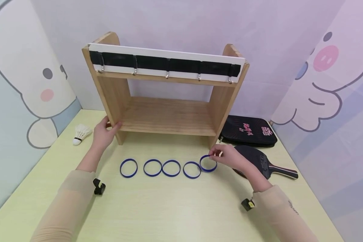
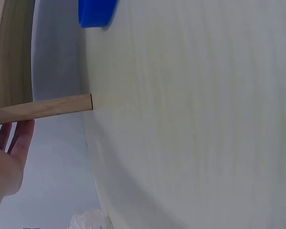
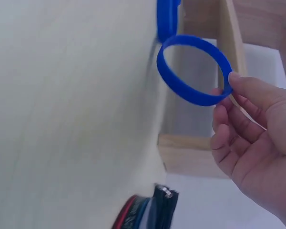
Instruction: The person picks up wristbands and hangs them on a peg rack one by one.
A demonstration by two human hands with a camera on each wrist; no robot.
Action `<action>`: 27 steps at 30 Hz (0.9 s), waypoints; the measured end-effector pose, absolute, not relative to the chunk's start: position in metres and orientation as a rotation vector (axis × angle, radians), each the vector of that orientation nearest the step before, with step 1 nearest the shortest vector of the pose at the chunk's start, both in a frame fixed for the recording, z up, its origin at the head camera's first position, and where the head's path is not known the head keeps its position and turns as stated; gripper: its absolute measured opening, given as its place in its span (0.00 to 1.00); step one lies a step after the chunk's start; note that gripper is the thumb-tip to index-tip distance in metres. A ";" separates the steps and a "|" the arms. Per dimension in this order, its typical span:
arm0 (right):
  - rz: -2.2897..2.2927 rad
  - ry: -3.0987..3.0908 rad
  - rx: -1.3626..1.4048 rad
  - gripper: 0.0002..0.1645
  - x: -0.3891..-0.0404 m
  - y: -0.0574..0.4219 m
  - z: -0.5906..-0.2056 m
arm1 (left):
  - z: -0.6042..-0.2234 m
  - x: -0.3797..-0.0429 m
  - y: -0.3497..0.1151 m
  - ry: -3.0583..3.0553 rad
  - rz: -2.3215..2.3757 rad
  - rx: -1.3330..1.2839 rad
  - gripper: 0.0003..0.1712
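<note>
Head view: right hand (image 1: 227, 155) pinches the rightmost blue ring (image 1: 208, 171), well apart from the left hand (image 1: 104, 134), which grips a shelf (image 1: 169, 117).

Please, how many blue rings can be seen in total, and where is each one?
5. Four rings lie in a row on the table before the shelf; the fifth ring, at the row's right end, is pinched by the right hand. None seems hidden.

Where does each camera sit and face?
Head: on the head, facing forward and down at the wooden rack; left hand, right hand, sleeves show.
Left wrist: on that wrist, facing the left hand touching the rack.
Right wrist: on that wrist, toward its hand pinching a blue ring.
Head and right wrist share that ring.
</note>
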State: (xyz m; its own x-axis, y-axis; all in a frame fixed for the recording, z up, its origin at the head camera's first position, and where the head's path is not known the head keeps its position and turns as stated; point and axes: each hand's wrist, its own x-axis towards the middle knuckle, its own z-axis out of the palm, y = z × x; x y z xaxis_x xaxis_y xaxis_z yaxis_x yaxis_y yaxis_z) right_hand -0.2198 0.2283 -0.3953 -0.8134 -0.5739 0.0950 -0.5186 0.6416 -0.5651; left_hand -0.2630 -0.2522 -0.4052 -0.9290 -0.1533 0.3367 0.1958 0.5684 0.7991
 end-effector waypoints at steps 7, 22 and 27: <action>-1.045 2.760 -0.910 0.06 -0.213 0.207 -0.377 | -0.405 -0.262 -0.252 -2.430 -1.309 -0.031 0.31; -1.555 2.413 -0.988 0.10 -0.196 0.135 -0.326 | -0.405 -0.262 -0.250 -2.437 -1.305 -0.005 0.31; -1.672 2.388 -1.003 0.10 -0.192 0.112 -0.307 | -0.404 -0.262 -0.249 -2.442 -1.304 -0.001 0.32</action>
State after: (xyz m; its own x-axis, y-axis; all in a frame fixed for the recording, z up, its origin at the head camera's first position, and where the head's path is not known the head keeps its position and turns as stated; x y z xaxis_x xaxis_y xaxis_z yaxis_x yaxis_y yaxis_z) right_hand -0.1916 0.1119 -0.3071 -0.7868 -0.5351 0.3077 -0.4722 0.2007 -0.8584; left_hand -0.2623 -0.2494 -0.4039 -0.9311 -0.1710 0.3222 0.1726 0.5715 0.8022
